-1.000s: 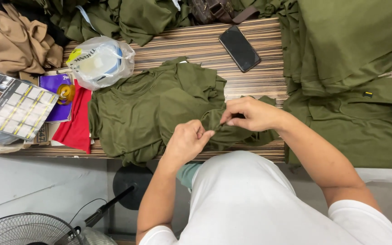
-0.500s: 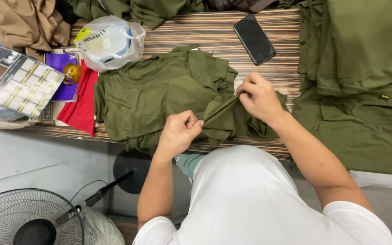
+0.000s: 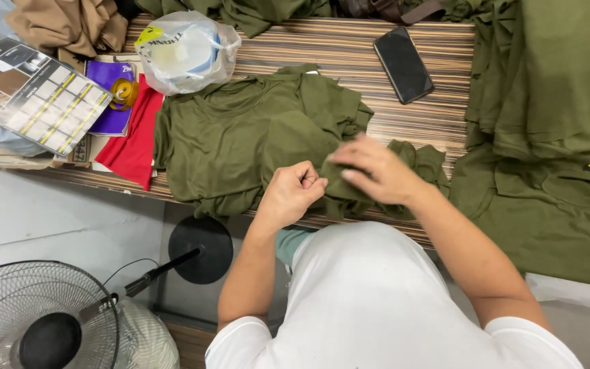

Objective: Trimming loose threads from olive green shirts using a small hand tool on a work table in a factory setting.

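Observation:
An olive green shirt (image 3: 240,137) lies spread on the striped wooden table (image 3: 349,55), bunched at its right side. My left hand (image 3: 293,191) is closed in a fist on a fold of the shirt near the table's front edge. My right hand (image 3: 377,174) grips the bunched cloth just to the right of it, fingers blurred. The two hands nearly touch.
A black phone (image 3: 403,63) lies at the back. Stacked olive garments (image 3: 554,123) fill the right. At the left lie a plastic bag (image 3: 182,51), red cloth (image 3: 131,147), a purple booklet (image 3: 104,96), a swatch card (image 3: 32,92) and tan fabric (image 3: 63,24). A standing fan (image 3: 42,318) is below.
My hands have come together on the bunched cloth; the strip stretched between them half a second ago is gathered. The right hand dropped toward the left one. The view shifted slightly.

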